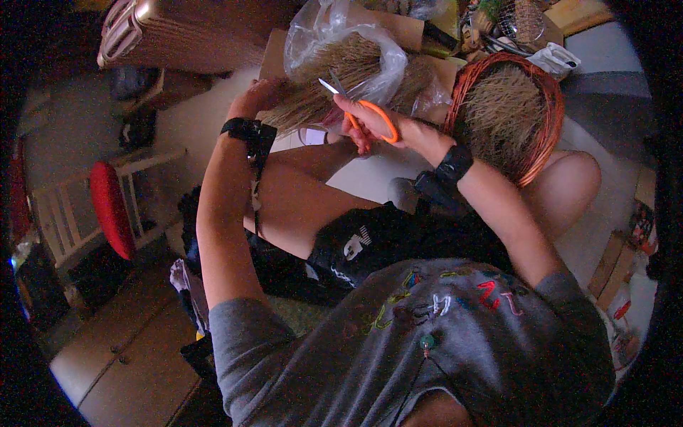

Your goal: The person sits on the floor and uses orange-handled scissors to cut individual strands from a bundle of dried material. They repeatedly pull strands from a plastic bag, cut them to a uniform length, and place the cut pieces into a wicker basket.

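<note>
My right hand (373, 125) grips a pair of scissors with orange handles (387, 120); the blades are parted and point to the upper left, over dried plant stalks (341, 61). These thin tan stalks lie in a bundle, partly inside a clear plastic bag (392, 80). At the bundle's left edge is my left hand (261, 93), its fingers blurred and dark, so its hold cannot be told. To the right of the scissors, a reddish-brown woven basket (555, 107) holds a mass of similar dry stems (501, 115).
A brown suitcase (197, 37) stands at the upper left. Wire, tools and a white plastic bag (555, 58) lie behind the basket. A red cushion (112, 211) rests on a pale slatted wooden frame (66, 213) at left. My bare legs are below the stalks and basket.
</note>
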